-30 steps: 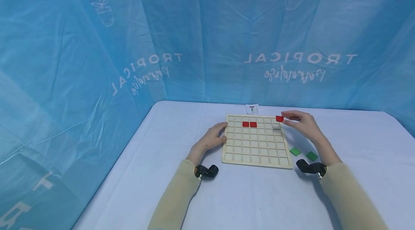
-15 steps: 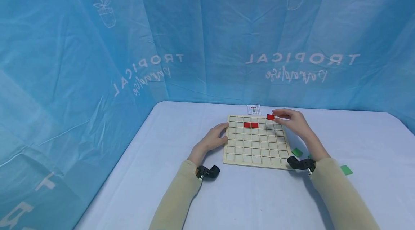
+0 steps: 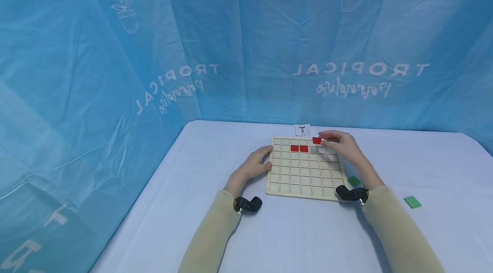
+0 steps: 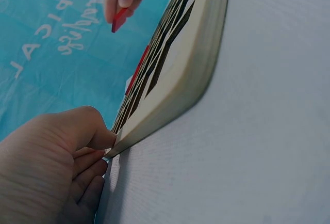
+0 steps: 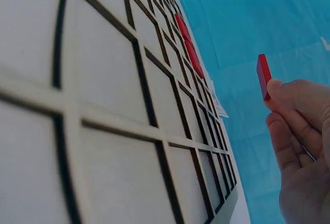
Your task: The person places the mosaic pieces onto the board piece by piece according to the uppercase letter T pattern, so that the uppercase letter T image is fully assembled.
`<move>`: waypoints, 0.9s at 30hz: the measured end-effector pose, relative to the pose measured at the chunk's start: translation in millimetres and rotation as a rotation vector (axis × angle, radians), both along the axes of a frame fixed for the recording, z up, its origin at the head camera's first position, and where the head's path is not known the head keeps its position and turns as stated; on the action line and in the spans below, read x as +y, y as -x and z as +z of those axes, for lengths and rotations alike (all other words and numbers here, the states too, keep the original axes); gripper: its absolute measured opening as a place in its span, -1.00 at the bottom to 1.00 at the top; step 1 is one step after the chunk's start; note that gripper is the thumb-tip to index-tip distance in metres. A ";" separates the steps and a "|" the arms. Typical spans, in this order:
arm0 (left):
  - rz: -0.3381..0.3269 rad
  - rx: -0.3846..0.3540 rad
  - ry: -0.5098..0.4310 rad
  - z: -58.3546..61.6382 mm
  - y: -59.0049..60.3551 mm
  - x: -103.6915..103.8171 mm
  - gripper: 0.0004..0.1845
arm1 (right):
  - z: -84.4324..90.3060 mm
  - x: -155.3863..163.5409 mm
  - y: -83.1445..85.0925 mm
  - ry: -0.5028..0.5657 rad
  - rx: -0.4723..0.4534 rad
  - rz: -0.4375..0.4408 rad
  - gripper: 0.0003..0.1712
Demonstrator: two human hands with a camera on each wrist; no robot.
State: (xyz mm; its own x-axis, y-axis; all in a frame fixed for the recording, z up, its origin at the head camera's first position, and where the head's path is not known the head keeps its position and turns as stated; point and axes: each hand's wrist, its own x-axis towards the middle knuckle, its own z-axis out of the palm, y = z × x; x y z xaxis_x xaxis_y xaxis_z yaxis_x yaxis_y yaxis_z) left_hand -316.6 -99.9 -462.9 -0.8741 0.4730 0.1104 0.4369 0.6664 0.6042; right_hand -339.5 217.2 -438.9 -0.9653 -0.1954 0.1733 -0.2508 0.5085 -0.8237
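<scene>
A wooden grid board (image 3: 304,179) lies on the white table, with two red tiles (image 3: 299,148) side by side in its second row. My right hand (image 3: 340,144) pinches a third red tile (image 3: 316,140) just above the board's far rows, right of the placed pair. The right wrist view shows that red tile (image 5: 263,76) held on edge at my fingertips (image 5: 281,90), clear of the grid board (image 5: 103,131). My left hand (image 3: 254,164) rests against the board's left edge; in the left wrist view its fingers (image 4: 87,141) press the grid board (image 4: 175,84) at its corner.
Two green tiles lie on the table right of the board, one green tile (image 3: 353,180) near my right wrist and another green tile (image 3: 412,202) further right. A small pattern card (image 3: 302,129) sits behind the board. Blue printed sheeting (image 3: 246,42) walls the back and left.
My right hand has carried the red tile leftward from the board's far right corner toward the two placed red tiles. The left hand has stayed at the board's edge.
</scene>
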 end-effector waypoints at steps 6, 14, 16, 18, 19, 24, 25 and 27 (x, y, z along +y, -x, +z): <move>0.003 -0.006 0.000 0.7 0.2 0.1 -0.33 | -4.4 -4.4 0.9 -0.008 -0.001 -0.007 -0.53; 0.003 -0.013 -0.007 0.6 0.2 -0.4 -0.32 | -14.6 -4.4 2.3 0.004 -0.028 0.007 -0.58; 0.002 -0.012 -0.009 0.6 0.0 -0.6 -0.32 | -18.1 -3.8 3.3 0.006 -0.027 0.011 -0.59; 0.000 -0.009 -0.010 0.7 -0.1 -0.7 -0.31 | -21.5 -3.2 4.4 0.004 -0.022 0.016 -0.59; 0.001 -0.010 -0.007 0.8 -0.1 -0.7 -0.31 | -22.9 -3.1 4.8 0.001 -0.020 0.018 -0.58; 0.006 -0.013 -0.008 1.3 -0.3 0.0 -0.31 | -26.7 -2.8 5.2 -0.011 -0.020 0.030 -0.58; 0.008 -0.014 -0.008 1.2 -0.4 0.2 -0.31 | -26.8 -2.9 4.9 -0.016 -0.019 0.032 -0.58; 0.008 -0.015 -0.005 1.2 -0.6 0.7 -0.31 | -27.0 -3.1 4.0 -0.037 -0.010 0.032 -0.59</move>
State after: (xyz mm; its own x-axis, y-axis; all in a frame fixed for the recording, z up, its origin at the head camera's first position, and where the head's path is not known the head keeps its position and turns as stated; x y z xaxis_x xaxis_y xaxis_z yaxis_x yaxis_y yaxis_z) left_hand -316.1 -99.2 -461.7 -0.8796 0.4651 0.1000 0.4223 0.6667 0.6141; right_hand -343.5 214.1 -465.8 -0.9601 -0.2324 0.1556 -0.2592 0.5304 -0.8071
